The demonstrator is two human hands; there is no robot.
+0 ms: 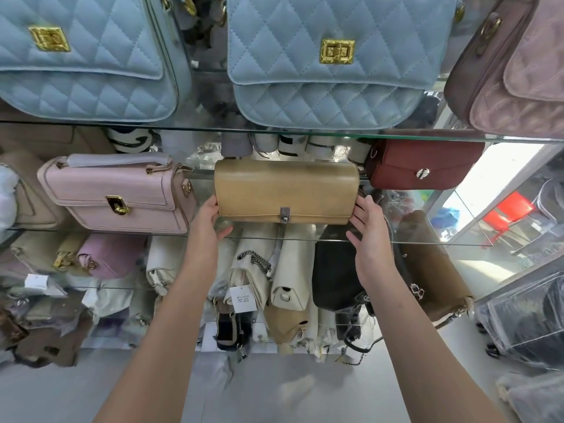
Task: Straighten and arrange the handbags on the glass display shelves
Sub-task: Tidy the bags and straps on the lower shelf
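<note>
Just left of the left hand (210,218) stands a pink handbag (119,193), with only a slim gap between it and the tan handbag (287,190) the person is handling. A sideways slide that way would likely bump the pink one and skew it. The tan handbag sits between the two hands on the glass shelf (274,237), close to the shelf's front rim. Glass gives little grip, so a pull toward the body could bring the bag over the edge and onto the bags packed on the shelf beneath the hands. Above and to the right of the right hand (369,227), a maroon handbag (424,166) sits near the tan bag's upper right corner. A push or twist that way could knock it askew. Uneven pressure from the two sides could also leave the tan bag crooked.

Both forearms reach up and forward from below, roughly parallel. The left hand holds the tan bag's left end, its fingers wrapped round the side and the thumb spread loose under the bottom corner. The right hand is fairly wide, its fingers nearly straight with their tips against the bag's right end and its thumb out below. Together they bracket the bag, which looks level with its silver clasp facing out.
</note>
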